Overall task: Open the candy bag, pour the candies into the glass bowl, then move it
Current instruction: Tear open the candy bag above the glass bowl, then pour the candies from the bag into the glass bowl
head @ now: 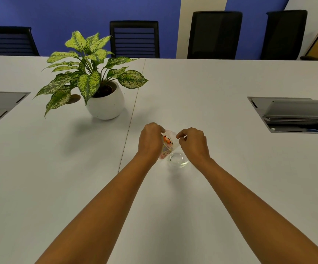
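A small clear candy bag (168,142) with orange, red and yellow candies inside is held up between both hands, just above the table. My left hand (150,140) grips its left top corner. My right hand (193,142) pinches its right top edge. Directly below and slightly nearer to me stands a small clear glass bowl (177,160) on the white table (230,168). I see no candies in the bowl. The bag's lower part is partly hidden behind my left hand.
A potted plant in a white pot (105,105) stands at the back left. Recessed cable boxes sit in the table at the far left (0,107) and far right (295,115). Black chairs (134,39) line the far edge.
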The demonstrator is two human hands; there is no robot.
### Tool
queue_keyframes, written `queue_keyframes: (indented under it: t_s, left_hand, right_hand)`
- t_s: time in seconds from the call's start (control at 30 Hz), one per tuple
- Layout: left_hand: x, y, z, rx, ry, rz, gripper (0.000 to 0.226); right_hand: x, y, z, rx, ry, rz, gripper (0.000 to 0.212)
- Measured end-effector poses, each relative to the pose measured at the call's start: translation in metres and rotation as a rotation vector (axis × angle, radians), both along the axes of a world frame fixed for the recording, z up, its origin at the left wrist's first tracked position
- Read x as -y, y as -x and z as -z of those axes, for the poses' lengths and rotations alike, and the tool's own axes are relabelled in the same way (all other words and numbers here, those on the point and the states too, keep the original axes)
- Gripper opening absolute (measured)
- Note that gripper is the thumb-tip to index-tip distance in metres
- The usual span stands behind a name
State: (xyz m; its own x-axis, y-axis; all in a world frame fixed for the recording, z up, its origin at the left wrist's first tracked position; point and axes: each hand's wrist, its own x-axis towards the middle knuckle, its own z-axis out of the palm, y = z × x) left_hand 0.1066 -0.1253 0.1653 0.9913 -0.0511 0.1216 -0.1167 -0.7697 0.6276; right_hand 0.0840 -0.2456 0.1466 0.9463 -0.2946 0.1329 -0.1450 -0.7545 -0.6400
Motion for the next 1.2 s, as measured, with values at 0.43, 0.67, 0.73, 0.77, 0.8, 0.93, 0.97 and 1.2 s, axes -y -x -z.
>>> queue_keyframes:
  t_s: [0.43, 0.67, 0.73, 0.77, 0.8, 0.93, 0.97, 1.2]
  left_hand:
    - [0.002, -0.007, -0.011, 0.078, 0.036, -0.035, 0.029]
    - [-0.001, -0.01, -0.019, 0.144, 0.174, 0.008, 0.022]
    - [0.0, -0.012, -0.024, 0.157, 0.238, 0.03, 0.021]
    - [0.0, -0.012, -0.026, 0.157, 0.273, 0.041, 0.021]
    - [0.0, -0.013, -0.027, 0.151, 0.307, 0.049, 0.021]
    - [0.001, -0.018, -0.024, 0.112, 0.398, 0.045, 0.02]
    - [0.0, -0.019, -0.023, 0.106, 0.408, 0.039, 0.02]
    - [-0.003, -0.028, -0.008, -0.011, 0.493, 0.02, 0.021]
  right_hand:
    - [0.01, -0.006, 0.0, -0.003, -0.864, 0.062, 0.02]
    - [0.019, -0.012, 0.038, -0.209, -1.27, 0.139, 0.037]
    - [0.016, -0.014, 0.043, -0.241, -1.385, 0.14, 0.039]
    - [0.014, -0.016, 0.043, -0.243, -1.435, 0.137, 0.038]
    - [0.012, -0.018, 0.042, -0.241, -1.473, 0.128, 0.038]
    - [0.006, -0.025, 0.037, -0.228, -1.557, 0.091, 0.035]
    - [0.007, -0.026, 0.036, -0.219, -1.571, 0.09, 0.036]
    - [0.027, -0.029, 0.04, -0.2, -1.47, 0.055, 0.03]
